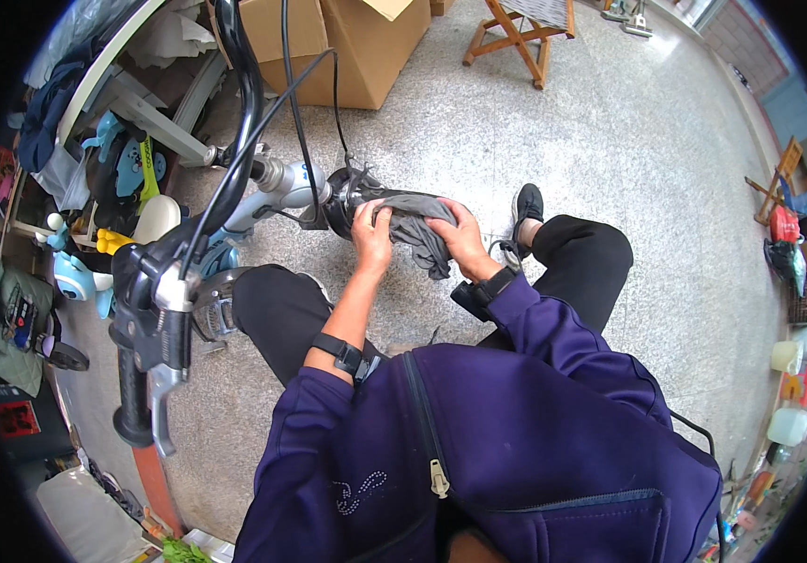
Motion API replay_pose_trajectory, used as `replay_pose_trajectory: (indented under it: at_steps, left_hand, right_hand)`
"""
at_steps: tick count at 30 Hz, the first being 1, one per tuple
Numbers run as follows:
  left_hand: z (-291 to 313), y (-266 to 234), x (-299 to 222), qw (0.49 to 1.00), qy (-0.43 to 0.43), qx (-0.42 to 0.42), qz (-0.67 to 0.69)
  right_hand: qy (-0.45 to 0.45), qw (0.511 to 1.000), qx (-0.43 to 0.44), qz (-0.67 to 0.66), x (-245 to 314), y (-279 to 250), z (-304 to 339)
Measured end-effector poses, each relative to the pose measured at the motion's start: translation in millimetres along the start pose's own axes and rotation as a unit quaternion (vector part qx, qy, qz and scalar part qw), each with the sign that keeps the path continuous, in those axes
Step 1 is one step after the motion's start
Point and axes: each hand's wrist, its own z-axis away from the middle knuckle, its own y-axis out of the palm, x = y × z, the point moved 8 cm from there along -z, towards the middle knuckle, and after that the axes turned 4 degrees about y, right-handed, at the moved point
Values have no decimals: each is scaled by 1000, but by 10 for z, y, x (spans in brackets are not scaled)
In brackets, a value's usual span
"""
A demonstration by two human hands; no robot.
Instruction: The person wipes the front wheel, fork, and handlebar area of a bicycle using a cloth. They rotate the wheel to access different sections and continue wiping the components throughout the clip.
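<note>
A crumpled grey cloth (414, 225) lies over the black part at the front of a bicycle, just ahead of its light blue frame (277, 185). My left hand (372, 235) grips the cloth's left side, thumb up against the black part (340, 200). On the right side, my right hand (462, 236) has its fingers closed round the cloth, which hangs down between both hands. What lies under the cloth is hidden. Black cables (302, 113) loop above the frame. The handlebar (246, 84) curves down on the left to a black grip (133, 399) with a silver brake lever (163, 403).
A cardboard box (366, 56) stands at the back beside a wooden folding stool (520, 38). Toys and clutter, including a blue and white toy (80, 277), crowd the left. Bags and containers (788, 427) line the right wall. My knees flank the front of the bicycle.
</note>
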Motion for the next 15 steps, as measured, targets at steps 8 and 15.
replay_pose_trajectory:
  at_steps: [8, 15]
  left_hand:
    - [44, 43, -211, 991, 0, 121, -54]
    - [98, 260, -575, 910, 186, 201, -310]
  right_hand:
    - [-65, 992, -94, -54, 45, -266, -70]
    - [-198, 946, -121, 226, 353, -146, 102]
